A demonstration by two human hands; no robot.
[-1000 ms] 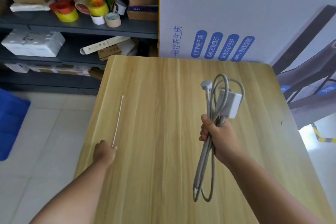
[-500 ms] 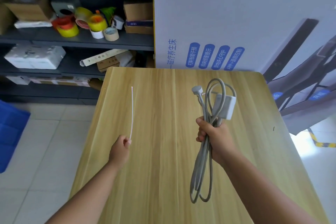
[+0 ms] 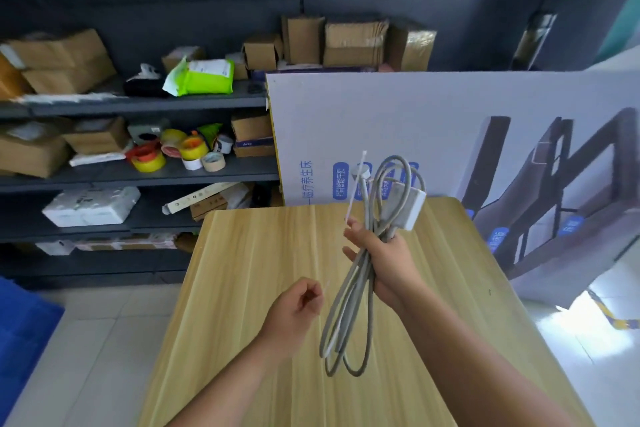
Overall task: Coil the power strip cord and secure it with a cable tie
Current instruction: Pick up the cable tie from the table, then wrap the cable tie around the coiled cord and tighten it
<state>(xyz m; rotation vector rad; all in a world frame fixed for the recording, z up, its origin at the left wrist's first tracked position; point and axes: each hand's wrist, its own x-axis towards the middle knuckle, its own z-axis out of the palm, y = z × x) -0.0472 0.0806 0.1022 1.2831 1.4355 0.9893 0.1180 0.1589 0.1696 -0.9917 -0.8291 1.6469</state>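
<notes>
My right hand (image 3: 388, 260) grips the grey power strip cord (image 3: 349, 308), coiled in long loops, above the wooden table (image 3: 249, 288). The white power strip (image 3: 410, 208) and the white plug (image 3: 360, 172) stick up above my fist, and the loops hang below it. My left hand (image 3: 294, 308) pinches the lower end of a thin white cable tie (image 3: 355, 189). The tie points up and passes just left of my right fingertips, and its middle is faint against the wood.
A large white printed board (image 3: 450, 128) leans behind the table's far edge. Dark shelves (image 3: 138, 173) on the left hold cardboard boxes and tape rolls (image 3: 180, 152). A blue bin (image 3: 24, 333) stands on the tiled floor at lower left.
My left hand picked the cable tie up off the table and carried it right, up to the cord bundle. The view tilted upward, and my right hand kept its grip.
</notes>
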